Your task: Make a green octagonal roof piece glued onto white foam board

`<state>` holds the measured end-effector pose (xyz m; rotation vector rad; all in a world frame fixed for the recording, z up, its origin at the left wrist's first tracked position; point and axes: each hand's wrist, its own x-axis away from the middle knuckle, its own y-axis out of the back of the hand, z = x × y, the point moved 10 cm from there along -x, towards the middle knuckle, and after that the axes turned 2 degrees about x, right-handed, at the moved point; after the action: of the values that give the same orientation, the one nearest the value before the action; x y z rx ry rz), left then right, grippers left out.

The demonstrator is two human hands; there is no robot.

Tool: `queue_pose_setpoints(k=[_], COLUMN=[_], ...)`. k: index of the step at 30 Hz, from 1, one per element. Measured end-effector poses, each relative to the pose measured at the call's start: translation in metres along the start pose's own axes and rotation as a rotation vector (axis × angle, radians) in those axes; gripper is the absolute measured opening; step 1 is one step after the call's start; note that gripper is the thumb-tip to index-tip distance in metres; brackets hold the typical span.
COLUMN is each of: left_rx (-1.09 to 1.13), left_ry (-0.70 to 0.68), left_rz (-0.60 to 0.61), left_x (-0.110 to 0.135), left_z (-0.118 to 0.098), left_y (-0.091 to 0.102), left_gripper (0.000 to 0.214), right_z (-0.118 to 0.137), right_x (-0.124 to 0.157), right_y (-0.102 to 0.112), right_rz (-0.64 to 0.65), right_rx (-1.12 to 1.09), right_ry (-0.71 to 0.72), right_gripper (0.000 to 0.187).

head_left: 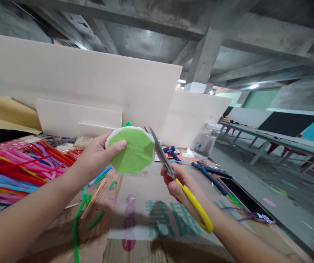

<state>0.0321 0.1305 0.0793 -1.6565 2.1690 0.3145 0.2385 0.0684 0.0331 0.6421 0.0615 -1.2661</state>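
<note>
Nearest the camera, the bare left forearm [27,223] rises from the lower corner; beyond it, left of the hands, coloured fuzzy stems [22,162] lie heaped on the desk [108,195]. Below the left hand [106,148] are a loose green strip [75,228] and a brown stick [93,200]. That hand pinches a green disc [135,153], thumb on its face and fingers behind, lifting it clear of the desk, between the two hands. Its outline is a run of short straight sides, so the rounding appears mostly done; a white margin shows around the upper left and thinly at the right, so some trimming may be left, though how much cannot be told. At the disc's right edge stand the scissors [163,157], tips slightly parted; whether the edge sits between the blades is unclear. The right hand [180,179] is curled around their yellow and red handles. Beyond it stands a clear jar [204,144]; to its right lie dark blue pliers [211,180] and, farther right, a phone [243,195].
</note>
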Motion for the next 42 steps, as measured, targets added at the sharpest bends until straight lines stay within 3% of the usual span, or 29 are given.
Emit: queue_pose_setpoints(k=[9,19,31,38,42], left_rx=[0.005,-0.060,0.033,-0.134,-0.130], left_ry=[-0.009,0.005,0.021,0.006,0.011], left_rz=[-0.011,-0.008,0.025,0.009,0.003], left_x=[-0.001,-0.002,-0.003,0.000,0.000], left_z=[-0.001,0.000,0.003,0.000,0.005], left_y=[0.001,-0.001,-0.005,-0.003,-0.003], left_gripper=[0.048,0.054,0.050,0.038,0.035], right_z=[0.004,-0.001,0.000,0.009,0.010], right_x=[0.001,-0.002,0.000,0.005,0.007], right_y=[0.001,-0.002,0.001,-0.008,-0.006], right_rz=[-0.003,-0.006,-0.036,0.095,0.098], right_rx=[0.028,-0.015,-0.022,0.025,0.038], right_ry=[0.030,-0.046,-0.117,0.005,0.015], right_gripper=[0.055,0.058,0.064,0.062,0.065])
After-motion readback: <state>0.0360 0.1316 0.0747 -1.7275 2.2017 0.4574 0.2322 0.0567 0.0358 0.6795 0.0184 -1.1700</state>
